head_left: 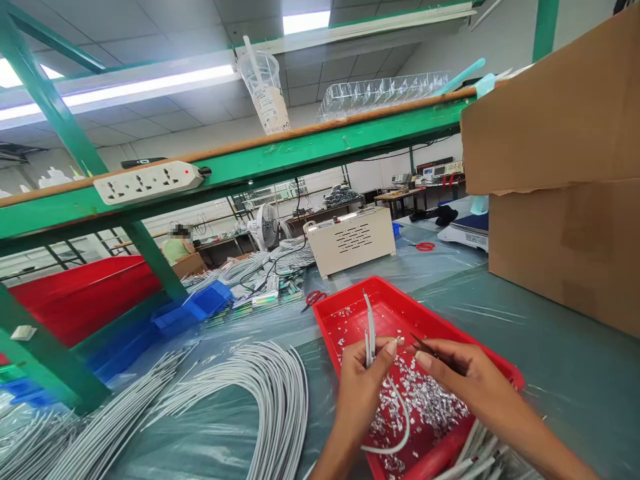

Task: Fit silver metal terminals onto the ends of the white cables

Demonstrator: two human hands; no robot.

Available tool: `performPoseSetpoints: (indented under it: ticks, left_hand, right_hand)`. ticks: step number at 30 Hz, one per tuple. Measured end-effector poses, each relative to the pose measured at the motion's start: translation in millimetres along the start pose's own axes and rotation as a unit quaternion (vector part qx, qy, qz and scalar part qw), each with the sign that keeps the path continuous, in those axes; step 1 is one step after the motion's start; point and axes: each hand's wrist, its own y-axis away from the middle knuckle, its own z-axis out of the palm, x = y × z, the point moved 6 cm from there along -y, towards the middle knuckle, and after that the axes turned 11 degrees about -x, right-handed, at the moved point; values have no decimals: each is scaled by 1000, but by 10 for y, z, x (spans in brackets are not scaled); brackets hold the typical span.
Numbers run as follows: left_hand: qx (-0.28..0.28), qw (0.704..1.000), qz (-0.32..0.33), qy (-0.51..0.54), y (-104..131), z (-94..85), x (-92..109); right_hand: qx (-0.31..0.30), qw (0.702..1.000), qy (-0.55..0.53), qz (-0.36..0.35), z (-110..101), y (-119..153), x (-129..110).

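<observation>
Above a red tray, my left hand is closed around a few grey cables. One of them curves down below the hand, and a stripped end pokes out near the thumb. My right hand pinches dark pointed tweezers, their tips close to that cable end. Whether the tips touch it I cannot tell. Many small shiny metal pieces lie scattered in the tray under both hands. More grey cables lie at the tray's near right edge.
Cable bundles spread over the table at left. Red-handled scissors lie by the tray's far corner. Behind stand a beige machine and blue bins. A cardboard box fills the right. A green shelf crosses above, holding a cup.
</observation>
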Motion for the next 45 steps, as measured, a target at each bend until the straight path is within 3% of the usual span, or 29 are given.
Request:
performPoseSetpoints:
  ticks: [28, 35, 38, 45]
  left_hand:
    - [-68, 993, 48, -81, 15, 91, 24]
    - [-161, 980, 42, -105, 6, 177, 91]
    - [-147, 983, 40, -106, -16, 135, 76]
    - [-50, 989, 49, -130, 22, 70, 60]
  right_hand:
    - [-34, 999, -13, -9, 95, 20, -11]
    - [-46, 999, -4, -5, 64, 17, 20]
    - [-56, 998, 3, -1, 61, 19, 35]
    - [-67, 998, 14, -4, 66, 29, 2]
